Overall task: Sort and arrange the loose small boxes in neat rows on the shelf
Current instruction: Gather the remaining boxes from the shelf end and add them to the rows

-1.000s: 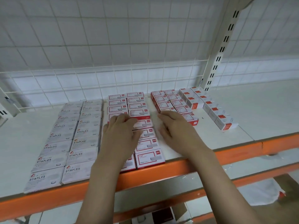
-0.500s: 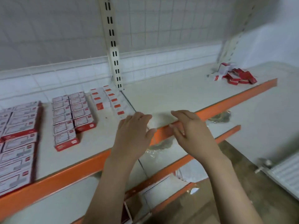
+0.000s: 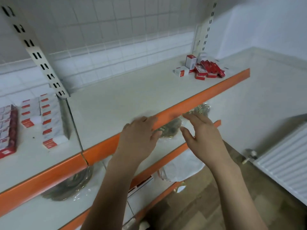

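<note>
A loose heap of small red and white boxes [image 3: 203,70] lies at the far right of the white shelf [image 3: 126,97]. Neat rows of red-and-white boxes [image 3: 49,120] stand at the left, with a darker red row [image 3: 8,130] beside them at the frame's edge. My left hand [image 3: 139,138] hovers in front of the shelf's orange front edge [image 3: 191,103], fingers relaxed, holding nothing. My right hand [image 3: 201,135] is beside it, fingers straight and empty, a little below the edge.
A slotted metal upright [image 3: 36,53] rises behind the rows, a second upright [image 3: 207,25] behind the heap. The lower shelf holds clear-wrapped bundles [image 3: 169,128] and a white bag [image 3: 181,166]. A white radiator [image 3: 287,165] stands at the right by the wall.
My view has swung right, away from the arranged rows toward the loose heap. Both hands left the rows and moved right along the shelf's front edge, still empty.
</note>
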Tool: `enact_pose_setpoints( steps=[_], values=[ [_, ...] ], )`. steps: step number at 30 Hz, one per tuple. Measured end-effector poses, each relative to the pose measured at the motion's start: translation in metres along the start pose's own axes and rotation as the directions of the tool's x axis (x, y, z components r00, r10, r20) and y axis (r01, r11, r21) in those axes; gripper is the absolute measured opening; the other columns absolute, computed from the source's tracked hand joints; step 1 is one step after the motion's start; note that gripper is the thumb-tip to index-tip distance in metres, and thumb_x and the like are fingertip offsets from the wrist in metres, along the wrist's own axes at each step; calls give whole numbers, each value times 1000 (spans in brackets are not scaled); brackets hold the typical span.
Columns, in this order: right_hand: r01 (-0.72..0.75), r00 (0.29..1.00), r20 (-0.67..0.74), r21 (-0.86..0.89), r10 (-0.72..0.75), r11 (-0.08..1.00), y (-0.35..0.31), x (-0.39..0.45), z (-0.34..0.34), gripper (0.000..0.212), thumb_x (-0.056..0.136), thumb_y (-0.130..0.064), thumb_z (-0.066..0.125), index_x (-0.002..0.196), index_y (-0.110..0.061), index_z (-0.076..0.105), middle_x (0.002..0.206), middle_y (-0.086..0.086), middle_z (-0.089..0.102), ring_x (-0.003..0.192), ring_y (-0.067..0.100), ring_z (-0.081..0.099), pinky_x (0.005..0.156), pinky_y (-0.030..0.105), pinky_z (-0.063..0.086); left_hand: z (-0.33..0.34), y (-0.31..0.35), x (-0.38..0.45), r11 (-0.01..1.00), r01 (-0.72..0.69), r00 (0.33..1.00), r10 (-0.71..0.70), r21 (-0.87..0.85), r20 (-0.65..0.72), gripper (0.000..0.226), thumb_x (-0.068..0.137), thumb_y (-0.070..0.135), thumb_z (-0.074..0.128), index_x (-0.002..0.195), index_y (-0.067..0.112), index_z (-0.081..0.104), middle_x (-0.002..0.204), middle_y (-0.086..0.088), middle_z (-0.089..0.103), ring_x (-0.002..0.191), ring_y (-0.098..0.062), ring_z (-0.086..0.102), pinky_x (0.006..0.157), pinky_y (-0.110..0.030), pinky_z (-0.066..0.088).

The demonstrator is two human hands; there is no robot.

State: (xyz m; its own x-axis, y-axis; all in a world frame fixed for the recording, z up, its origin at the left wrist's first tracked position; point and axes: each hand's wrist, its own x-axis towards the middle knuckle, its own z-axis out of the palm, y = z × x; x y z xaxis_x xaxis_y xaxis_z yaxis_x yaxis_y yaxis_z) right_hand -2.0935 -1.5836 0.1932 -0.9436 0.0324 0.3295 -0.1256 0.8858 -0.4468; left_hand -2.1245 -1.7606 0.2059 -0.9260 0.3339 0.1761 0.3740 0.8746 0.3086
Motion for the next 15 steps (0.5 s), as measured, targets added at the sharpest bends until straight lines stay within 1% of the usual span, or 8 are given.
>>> enact_pose_setpoints(
  steps=[2, 4, 6, 9, 12, 15],
  values=[
    [-11, 1000, 13, -4, 11, 1000, 13, 13, 2, 40, 88, -18, 59, 128, -12, 54, 124, 8, 58, 116, 26, 50, 89, 23, 34, 4, 3, 19, 1000, -8, 1000, 8, -3, -8, 41, 92, 37, 47, 131, 25, 44, 117, 2, 57, 109, -22, 53, 90, -34, 41],
    [-18, 1000, 18, -19, 18, 1000, 26, 30, 3, 41, 89, -19, 57, 129, -15, 53, 123, 5, 58, 114, 23, 50, 87, 19, 32, 10, 6, 42, 1000, -15, 1000, 14, -18, -9, 43, 92, 38, 48, 133, 25, 43, 122, 3, 55, 113, -20, 51, 93, -33, 39],
    [-36, 999, 3, -29, 36, 999, 40, 49, 2, 41, 89, -19, 57, 129, -14, 53, 123, 5, 58, 113, 24, 50, 89, 22, 35, 14, 8, 69, 999, -21, 1000, 21, -30, -16, 45, 92, 39, 48, 135, 26, 41, 125, 4, 54, 116, -19, 49, 95, -32, 38],
    [-58, 998, -3, -63, 58, 996, 59, 79, -1, 41, 88, -21, 56, 129, -11, 52, 123, 7, 57, 114, 27, 51, 94, 33, 41, 18, 12, 110, 998, -32, 999, 31, -51, -13, 46, 93, 40, 47, 136, 26, 40, 127, 4, 53, 119, -18, 46, 97, -33, 35],
    [-97, 995, -15, -84, 96, 992, 75, 106, -6, 44, 88, -20, 56, 131, -11, 50, 125, 7, 55, 116, 27, 49, 97, 35, 40, 20, 22, 156, 997, -68, 997, 70, -44, 24, 49, 93, 41, 48, 137, 21, 40, 128, 0, 52, 120, -21, 46, 99, -36, 36],
    [-127, 992, -37, -86, 124, 988, 90, 122, -10, 43, 89, -19, 56, 131, -10, 50, 125, 7, 55, 116, 27, 49, 96, 34, 40, 24, 32, 203, 992, -128, 991, 128, 6, 33, 52, 92, 41, 50, 136, 15, 41, 131, -6, 50, 120, -25, 46, 99, -40, 38]
  ],
)
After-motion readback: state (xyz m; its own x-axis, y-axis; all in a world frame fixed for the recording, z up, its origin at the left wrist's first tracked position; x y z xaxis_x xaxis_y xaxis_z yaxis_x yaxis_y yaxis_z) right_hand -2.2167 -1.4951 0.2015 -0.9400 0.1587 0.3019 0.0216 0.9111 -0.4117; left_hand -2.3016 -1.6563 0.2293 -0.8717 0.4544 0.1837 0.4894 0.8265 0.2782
